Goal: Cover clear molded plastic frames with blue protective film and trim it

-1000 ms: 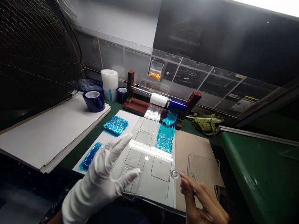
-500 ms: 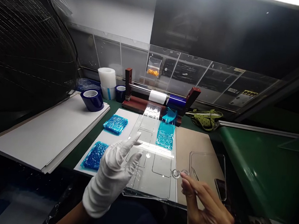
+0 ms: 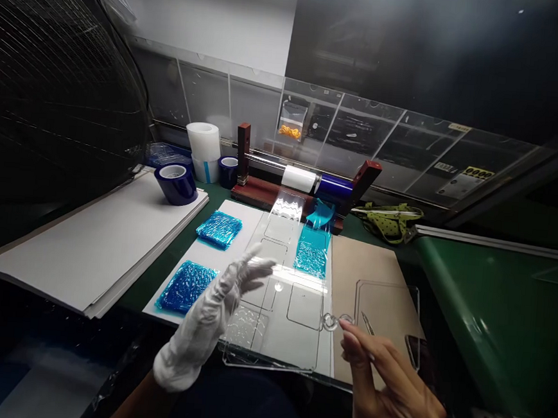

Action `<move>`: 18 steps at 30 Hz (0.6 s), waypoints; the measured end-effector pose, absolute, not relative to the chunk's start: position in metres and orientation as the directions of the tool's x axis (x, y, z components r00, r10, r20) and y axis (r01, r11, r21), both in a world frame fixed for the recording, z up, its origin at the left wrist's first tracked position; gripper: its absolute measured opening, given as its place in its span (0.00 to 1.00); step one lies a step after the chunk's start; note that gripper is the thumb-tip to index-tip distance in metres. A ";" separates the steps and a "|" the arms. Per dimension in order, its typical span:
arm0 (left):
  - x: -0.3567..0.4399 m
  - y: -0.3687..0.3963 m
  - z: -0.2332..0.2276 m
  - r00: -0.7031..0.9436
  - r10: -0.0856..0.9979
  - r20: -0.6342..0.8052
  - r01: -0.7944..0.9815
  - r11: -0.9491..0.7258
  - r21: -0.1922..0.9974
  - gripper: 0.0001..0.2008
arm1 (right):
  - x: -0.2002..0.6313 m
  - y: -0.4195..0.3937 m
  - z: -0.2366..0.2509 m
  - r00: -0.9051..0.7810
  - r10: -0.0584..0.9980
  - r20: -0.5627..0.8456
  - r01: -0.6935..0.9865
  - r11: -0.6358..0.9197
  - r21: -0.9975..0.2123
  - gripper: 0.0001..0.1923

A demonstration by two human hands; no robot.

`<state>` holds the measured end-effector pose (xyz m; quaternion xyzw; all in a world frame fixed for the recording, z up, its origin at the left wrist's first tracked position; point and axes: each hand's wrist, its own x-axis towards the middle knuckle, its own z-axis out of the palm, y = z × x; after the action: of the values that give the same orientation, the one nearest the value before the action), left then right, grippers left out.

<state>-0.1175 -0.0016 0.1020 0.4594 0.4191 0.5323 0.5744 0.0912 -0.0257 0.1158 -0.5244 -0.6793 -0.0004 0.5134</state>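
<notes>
Our white-gloved left hand (image 3: 213,313) lay spread over the clear acrylic cut-out sheet (image 3: 280,312) | bare right hand (image 3: 390,391) pinched a small clear ring (image 3: 328,322) | blue film pads (image 3: 188,285) left, tape rolls (image 3: 177,182) far.

Green tabletop (image 3: 168,271) under everything. Stacked white sheets (image 3: 87,245) at left with a blue tape roll (image 3: 175,183) on top. Brown board (image 3: 356,266) at right, wooden roll holder (image 3: 304,195) behind.

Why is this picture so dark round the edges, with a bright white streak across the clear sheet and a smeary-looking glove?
Head view: the corners fall off to black, and straight lines bow, as a wide lens does. The streak is glare from overhead light on the clear plastic sheet. The gloved left hand is motion-blurred at the fingers; the bare right hand, by a small clear ring, is sharper.
</notes>
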 end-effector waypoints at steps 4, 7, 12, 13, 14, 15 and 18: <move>-0.113 -0.012 0.099 0.243 0.967 -0.072 -0.271 0.139 0.953 0.30 | 0.092 -0.024 0.116 0.083 0.713 0.696 0.692 0.462 -0.555 0.09; -0.107 -0.016 0.095 0.144 0.989 -0.034 -0.146 0.056 0.988 0.31 | 0.092 -0.024 0.115 0.091 0.710 0.698 0.692 0.459 -0.557 0.10; -0.107 -0.017 0.093 0.031 0.998 -0.054 -0.003 0.054 0.999 0.31 | 0.091 -0.028 0.116 0.097 0.720 0.687 0.695 0.445 -0.565 0.09; -0.107 -0.017 0.094 0.027 0.998 -0.056 0.009 0.056 0.998 0.32 | 0.092 -0.028 0.116 0.097 0.721 0.686 0.697 0.443 -0.564 0.09; -0.106 -0.018 0.094 0.023 0.998 -0.052 0.029 0.052 0.998 0.33 | 0.092 -0.029 0.115 0.096 0.722 0.685 0.698 0.442 -0.564 0.09; -0.105 -0.019 0.094 0.016 0.999 -0.043 0.058 0.042 0.997 0.33 | 0.094 -0.028 0.115 0.095 0.719 0.689 0.700 0.444 -0.560 0.09; -0.102 -0.022 0.091 0.059 0.998 0.026 0.211 -0.038 0.977 0.29 | 0.102 -0.021 0.112 0.071 0.695 0.716 0.727 0.455 -0.514 0.10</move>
<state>-0.1019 -0.0224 0.0908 0.5722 0.5283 0.4374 0.4495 0.1019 -0.0212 0.1120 -0.5218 -0.6813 -0.0160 0.5131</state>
